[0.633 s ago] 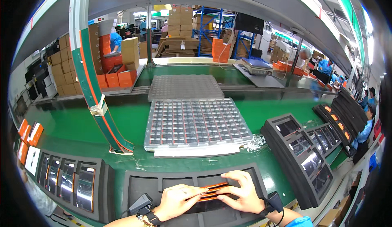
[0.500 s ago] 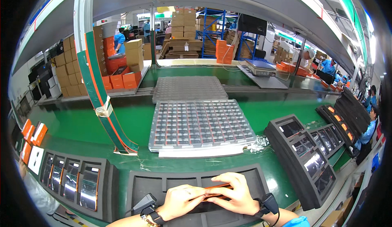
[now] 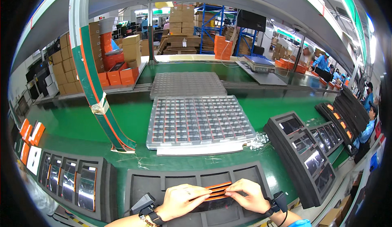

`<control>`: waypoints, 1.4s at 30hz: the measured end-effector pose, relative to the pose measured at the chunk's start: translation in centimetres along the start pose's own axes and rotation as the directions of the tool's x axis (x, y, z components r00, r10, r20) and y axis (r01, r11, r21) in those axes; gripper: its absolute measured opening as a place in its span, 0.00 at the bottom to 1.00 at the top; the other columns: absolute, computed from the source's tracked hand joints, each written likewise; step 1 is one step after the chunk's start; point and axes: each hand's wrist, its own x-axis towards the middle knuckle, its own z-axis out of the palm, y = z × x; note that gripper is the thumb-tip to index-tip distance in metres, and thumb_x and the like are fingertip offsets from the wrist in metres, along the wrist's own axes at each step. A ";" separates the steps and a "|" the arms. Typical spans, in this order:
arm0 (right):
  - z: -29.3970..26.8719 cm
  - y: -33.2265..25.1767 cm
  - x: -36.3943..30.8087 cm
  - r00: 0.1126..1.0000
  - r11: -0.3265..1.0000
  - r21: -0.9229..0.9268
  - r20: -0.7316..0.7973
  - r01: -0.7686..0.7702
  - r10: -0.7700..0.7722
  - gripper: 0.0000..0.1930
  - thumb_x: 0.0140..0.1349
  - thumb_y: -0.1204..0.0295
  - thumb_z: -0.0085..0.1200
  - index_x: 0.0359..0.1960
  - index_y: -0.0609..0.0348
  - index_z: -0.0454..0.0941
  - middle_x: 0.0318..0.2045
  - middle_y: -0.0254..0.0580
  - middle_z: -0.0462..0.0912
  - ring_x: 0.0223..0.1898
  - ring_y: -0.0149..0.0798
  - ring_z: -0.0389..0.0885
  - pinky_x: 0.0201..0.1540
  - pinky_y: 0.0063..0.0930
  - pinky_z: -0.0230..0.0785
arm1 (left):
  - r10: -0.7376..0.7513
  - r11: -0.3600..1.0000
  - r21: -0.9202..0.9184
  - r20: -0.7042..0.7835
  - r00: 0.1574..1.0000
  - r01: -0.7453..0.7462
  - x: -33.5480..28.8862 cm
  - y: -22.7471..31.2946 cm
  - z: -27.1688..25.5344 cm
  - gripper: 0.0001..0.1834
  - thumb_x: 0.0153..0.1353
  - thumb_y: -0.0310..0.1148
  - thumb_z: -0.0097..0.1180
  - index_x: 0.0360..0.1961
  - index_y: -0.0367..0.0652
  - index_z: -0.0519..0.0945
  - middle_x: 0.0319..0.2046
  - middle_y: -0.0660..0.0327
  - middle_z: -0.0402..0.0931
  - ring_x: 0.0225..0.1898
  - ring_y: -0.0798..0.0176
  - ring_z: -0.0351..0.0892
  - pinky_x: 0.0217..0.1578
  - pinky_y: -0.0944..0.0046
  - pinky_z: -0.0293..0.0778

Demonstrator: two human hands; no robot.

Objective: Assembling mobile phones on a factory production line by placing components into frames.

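A small stack of thin, dark, phone-like slabs with orange edges is held between my two hands, over a black foam tray. My left hand pinches the left end of the stack, thumb and fingers closed on it. At the right end, my right hand grips the slabs with its fingertips. Their orange edges show as separate lines, slightly apart from one another. The foam tray has several recesses, partly hidden by my hands and forearms.
A clear compartment tray of small pieces lies ahead, with a lidlike plastic tray behind. Foam trays holding glossy slabs stand left and right. A green post rises left. Orange boxes sit far left.
My right hand has shifted right, from over the slabs to their right end. The slabs' orange edges now show more fully and spread apart. My left hand keeps its pinch.
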 end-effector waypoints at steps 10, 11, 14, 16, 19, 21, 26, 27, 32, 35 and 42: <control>0.3 0.5 -1.3 0.991 0.980 -0.152 0.039 0.131 -0.126 0.14 0.48 0.70 0.75 0.35 0.54 0.83 0.45 0.41 0.84 0.49 0.43 0.82 0.54 0.38 0.70 | -0.055 0.998 0.014 0.027 0.998 0.055 0.0 -0.1 0.2 0.10 0.58 0.36 0.68 0.41 0.51 0.89 0.37 0.66 0.88 0.35 0.64 0.87 0.35 0.68 0.82; 0.4 0.3 -1.4 0.992 0.969 -0.212 0.036 0.122 -0.117 0.16 0.47 0.68 0.76 0.35 0.53 0.82 0.50 0.43 0.82 0.54 0.45 0.79 0.56 0.39 0.69 | -0.057 0.998 0.013 0.028 0.998 0.056 0.0 -0.1 0.3 0.10 0.58 0.36 0.68 0.41 0.51 0.89 0.37 0.66 0.88 0.35 0.64 0.87 0.35 0.68 0.82; 0.5 1.1 -2.3 0.990 0.973 -0.195 0.087 0.126 -0.111 0.17 0.46 0.65 0.76 0.35 0.53 0.82 0.56 0.45 0.78 0.59 0.50 0.74 0.59 0.43 0.67 | -0.040 0.999 -0.002 0.008 0.999 0.040 0.0 -0.1 0.4 0.09 0.58 0.36 0.68 0.40 0.51 0.89 0.37 0.66 0.88 0.35 0.63 0.87 0.35 0.67 0.82; 0.6 0.7 -2.2 0.989 0.981 -0.147 0.096 0.123 -0.110 0.16 0.47 0.66 0.76 0.35 0.53 0.81 0.57 0.46 0.78 0.59 0.51 0.74 0.60 0.43 0.66 | -0.026 0.999 0.020 0.004 1.000 0.026 -0.2 -0.1 0.3 0.11 0.59 0.38 0.67 0.42 0.51 0.89 0.36 0.66 0.88 0.36 0.63 0.87 0.36 0.67 0.82; 0.6 0.2 -2.3 0.991 0.980 -0.154 0.071 0.127 -0.117 0.16 0.48 0.66 0.75 0.35 0.54 0.81 0.57 0.47 0.77 0.60 0.51 0.74 0.61 0.44 0.66 | 0.023 0.992 0.117 0.134 0.991 -0.039 0.3 0.9 -0.5 0.23 0.58 0.45 0.68 0.54 0.51 0.83 0.46 0.64 0.85 0.39 0.61 0.87 0.37 0.66 0.82; 0.5 -0.1 -2.7 0.991 0.980 -0.151 0.059 0.127 -0.120 0.16 0.48 0.66 0.75 0.35 0.54 0.82 0.58 0.47 0.77 0.60 0.51 0.74 0.61 0.44 0.65 | 0.066 0.968 0.221 0.218 0.974 -0.115 1.3 2.4 -1.1 0.39 0.56 0.51 0.68 0.66 0.49 0.72 0.59 0.60 0.77 0.42 0.58 0.86 0.37 0.64 0.82; 0.0 -0.6 -2.8 0.986 0.961 -0.223 0.073 0.164 -0.151 0.13 0.48 0.65 0.74 0.33 0.52 0.83 0.58 0.48 0.77 0.61 0.52 0.72 0.62 0.45 0.64 | -0.216 0.907 0.421 0.497 0.840 -0.016 1.8 3.7 -1.1 0.44 0.53 0.58 0.68 0.63 0.42 0.69 0.44 0.54 0.82 0.39 0.50 0.85 0.37 0.56 0.82; -0.3 -0.8 -3.1 0.984 0.959 -0.222 0.075 0.174 -0.161 0.13 0.48 0.65 0.74 0.33 0.52 0.83 0.58 0.48 0.77 0.61 0.52 0.72 0.62 0.45 0.64 | -0.313 0.886 0.463 0.570 0.760 0.018 2.7 4.0 -1.1 0.40 0.52 0.60 0.67 0.59 0.45 0.72 0.38 0.55 0.83 0.39 0.49 0.85 0.37 0.56 0.81; -1.3 -1.5 -4.7 0.849 0.834 0.482 -0.289 -0.269 0.442 0.08 0.67 0.71 0.56 0.44 0.58 0.81 0.57 0.43 0.75 0.62 0.38 0.69 0.65 0.34 0.59 | -0.419 0.879 0.430 0.488 0.766 0.207 2.8 3.7 -1.1 0.42 0.48 0.66 0.66 0.56 0.48 0.75 0.42 0.53 0.84 0.43 0.48 0.85 0.43 0.54 0.80; -0.4 -1.0 -5.9 0.794 0.580 0.687 -0.009 -0.437 0.608 0.20 0.68 0.70 0.56 0.60 0.57 0.73 0.60 0.41 0.72 0.63 0.35 0.69 0.68 0.32 0.58 | -0.496 0.863 0.252 0.261 0.828 0.437 2.5 3.7 -1.2 0.42 0.44 0.60 0.75 0.55 0.44 0.76 0.42 0.56 0.84 0.43 0.57 0.85 0.46 0.59 0.79; 5.9 -3.5 -2.7 0.845 0.319 0.867 0.191 -0.384 0.499 0.23 0.71 0.69 0.54 0.64 0.64 0.64 0.61 0.42 0.73 0.63 0.35 0.71 0.66 0.34 0.63 | -0.747 0.413 -0.671 0.138 0.651 0.616 1.2 6.1 2.2 0.19 0.72 0.39 0.54 0.55 0.34 0.75 0.44 0.62 0.79 0.44 0.73 0.76 0.46 0.70 0.74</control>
